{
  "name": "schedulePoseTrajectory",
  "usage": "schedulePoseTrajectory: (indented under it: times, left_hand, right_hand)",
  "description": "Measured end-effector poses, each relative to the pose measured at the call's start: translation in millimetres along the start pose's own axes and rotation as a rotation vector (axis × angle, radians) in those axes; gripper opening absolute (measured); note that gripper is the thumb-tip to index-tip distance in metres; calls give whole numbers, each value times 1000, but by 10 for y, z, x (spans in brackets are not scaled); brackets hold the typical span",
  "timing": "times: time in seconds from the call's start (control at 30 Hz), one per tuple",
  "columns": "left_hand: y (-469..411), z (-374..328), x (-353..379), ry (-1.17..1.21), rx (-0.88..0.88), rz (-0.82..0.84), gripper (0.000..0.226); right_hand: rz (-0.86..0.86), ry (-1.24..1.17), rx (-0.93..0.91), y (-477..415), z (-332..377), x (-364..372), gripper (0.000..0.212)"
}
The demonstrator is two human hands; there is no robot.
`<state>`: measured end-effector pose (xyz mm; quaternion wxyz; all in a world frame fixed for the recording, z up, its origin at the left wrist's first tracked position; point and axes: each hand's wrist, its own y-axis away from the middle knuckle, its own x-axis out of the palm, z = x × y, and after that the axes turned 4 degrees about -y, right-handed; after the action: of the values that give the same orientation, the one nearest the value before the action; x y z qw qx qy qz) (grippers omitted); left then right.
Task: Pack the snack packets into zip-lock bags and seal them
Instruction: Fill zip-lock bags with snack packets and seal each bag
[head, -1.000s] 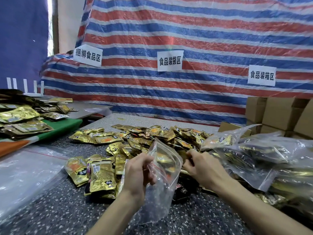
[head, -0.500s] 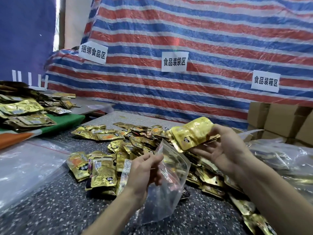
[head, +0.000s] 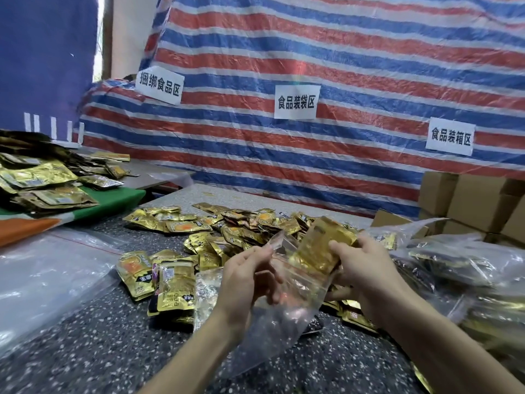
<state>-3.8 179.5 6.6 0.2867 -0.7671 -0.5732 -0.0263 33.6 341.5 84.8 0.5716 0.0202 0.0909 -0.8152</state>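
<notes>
A clear zip-lock bag (head: pixel 284 314) hangs over the speckled table, its mouth held open by my left hand (head: pixel 247 282), which pinches the rim. My right hand (head: pixel 366 268) grips a stack of gold snack packets (head: pixel 321 248) and holds its lower end inside the bag's mouth. Many loose gold snack packets (head: pixel 227 226) lie scattered on the table behind the bag, and a few more packets (head: pixel 159 282) lie to its left.
Filled clear bags (head: pixel 466 263) are heaped at the right, with cardboard boxes (head: pixel 480 200) behind them. Flat clear plastic bags (head: pixel 42 277) lie at the left. More gold packets (head: pixel 42 180) are piled on a green cloth at far left. A striped tarp (head: pixel 341 81) with paper signs closes the back.
My right hand picked up a stack of gold packets from the pile, lifted it, then lowered it into the mouth of the bag. My left hand kept holding the bag open.
</notes>
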Motion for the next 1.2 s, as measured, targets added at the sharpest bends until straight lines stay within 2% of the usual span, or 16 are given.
schedulePoseTrajectory:
  times: [0.1, 0.2, 0.27, 0.4, 0.5, 0.57, 0.6, 0.67, 0.73, 0.77, 0.83, 0.9, 0.93, 1.03, 1.1, 1.2]
  left_hand:
    - [14, -12, 9, -65, 3, 4, 29]
    - [28, -37, 32, -68, 48, 21, 30]
    - [31, -69, 37, -46, 87, 11, 29]
    - [28, -128, 10, -8, 155, -31, 26]
    - [22, -158, -11, -3, 199, -53, 23]
    - [20, -166, -16, 0, 212, -61, 24]
    - [26, -165, -14, -3, 212, -59, 25]
    - [40, -158, 3, -12, 208, -46, 26]
    - [60, -150, 31, -21, 205, -39, 29]
    - [66, -148, 41, -22, 205, -39, 30]
    - [76, -154, 60, -22, 202, -40, 31]
    - [81, -161, 70, -24, 195, -45, 30]
    - [80, -165, 70, -25, 191, -47, 30]
    - [86, -162, 66, -30, 181, -44, 29]
    - [84, -157, 58, -32, 178, -43, 29]
    - [77, -151, 50, -33, 174, -48, 28]
  right_hand:
    - [78, -69, 17, 73, -9, 33, 15]
    - [67, 26, -89, 100, 20, 30, 28]
    - [81, 37, -156, 102, 91, -9, 29]
    - [92, -11, -265, 73, 204, -53, 18]
    - [75, -139, -316, 44, 168, -27, 4]
    - [16, -171, -308, 1, 42, 1, 28]
    - [-38, -119, -286, -11, -43, 12, 34]
    - [-48, 108, -225, -27, -285, 31, 31]
    - [135, 367, -155, -33, -579, 28, 15]
    - [242, 471, -134, -19, -694, 35, 18]
    - [375, 615, -123, 12, -852, 53, 50]
    - [327, 782, -124, 14, -955, 85, 76]
    - [289, 847, -125, 3, -990, 97, 77]
    - [243, 875, -113, -25, -999, 138, 53]
    - [233, 777, -63, -43, -961, 138, 55]
    - [158, 550, 33, -78, -915, 76, 45]
